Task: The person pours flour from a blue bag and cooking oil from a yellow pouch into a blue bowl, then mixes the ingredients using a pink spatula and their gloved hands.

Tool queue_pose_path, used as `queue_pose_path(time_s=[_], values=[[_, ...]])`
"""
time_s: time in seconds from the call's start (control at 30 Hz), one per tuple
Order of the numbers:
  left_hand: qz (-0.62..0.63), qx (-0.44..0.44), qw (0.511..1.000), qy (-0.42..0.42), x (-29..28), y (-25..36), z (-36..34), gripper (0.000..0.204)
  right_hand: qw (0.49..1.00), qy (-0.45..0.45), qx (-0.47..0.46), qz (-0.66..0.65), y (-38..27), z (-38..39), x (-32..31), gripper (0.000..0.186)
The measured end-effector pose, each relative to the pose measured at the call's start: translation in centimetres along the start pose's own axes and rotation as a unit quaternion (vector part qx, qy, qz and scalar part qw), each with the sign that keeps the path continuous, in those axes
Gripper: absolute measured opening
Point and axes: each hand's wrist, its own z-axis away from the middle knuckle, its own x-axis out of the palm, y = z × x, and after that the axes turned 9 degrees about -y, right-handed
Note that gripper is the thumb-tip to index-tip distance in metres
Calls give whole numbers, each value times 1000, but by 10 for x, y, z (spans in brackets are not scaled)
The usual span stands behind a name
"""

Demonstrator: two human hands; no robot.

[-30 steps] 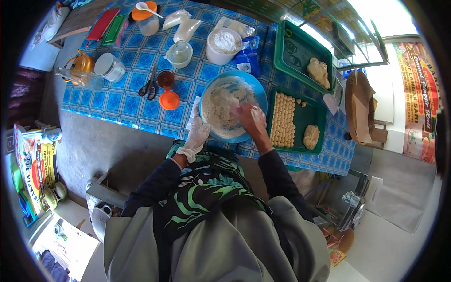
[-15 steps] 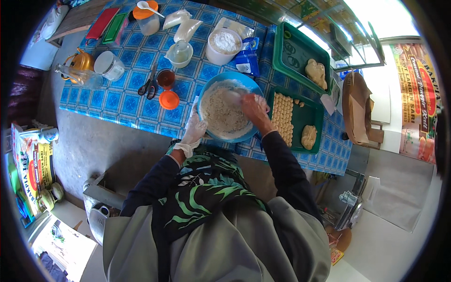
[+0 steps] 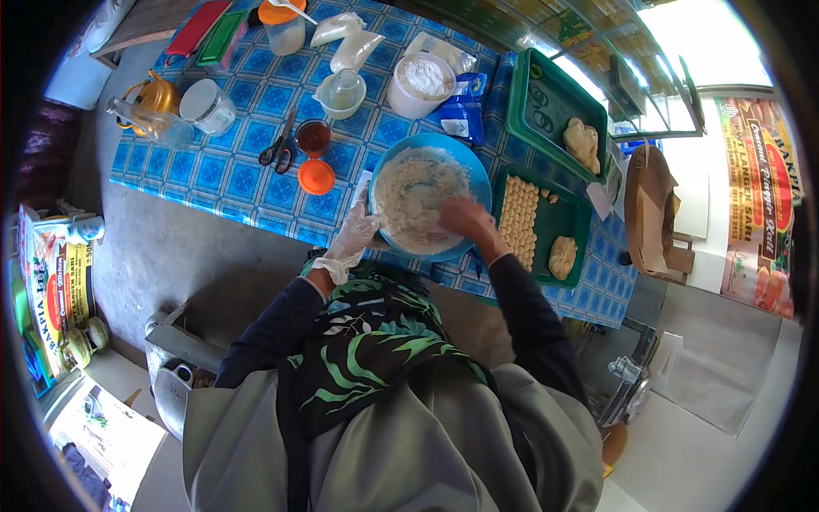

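A light-blue bowl of whitish floury mixture sits near the table's front edge. My left hand, in a clear glove, grips the bowl's left rim. Over the bowl's right side is my right hand, closed and smeared by motion. From its fingers a pale spoon-like tool dips into the mixture, its shape blurred. An orange lid and a cup of reddish-brown liquid lie left of the bowl. Behind it is a white tub of white powder.
To the right, a green tray holds rows of small dough balls and a dough lump; another green tray holds a bigger lump. Black scissors, a lidded jar, a glass bottle and a golden kettle are leftward.
My right hand has moved lower in the bowl, toward me, and the tool's end has shifted with it. My left hand keeps its hold on the rim. The whole view has shifted slightly.
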Motion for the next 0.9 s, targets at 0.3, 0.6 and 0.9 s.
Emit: queue_pose_path(time_s=[0.3,0.6,0.9], values=[[12,0,1000,14,-1,-8,8,81,994,33,75,-66,-68,10,-50,28],[-16,21,998,60,4,2,12,62,990,123,59,-23,-25,41,-33,14],[-119,-6,992,-31,30,19,29,23,945,277,149,-90,-60,101,-2,17]])
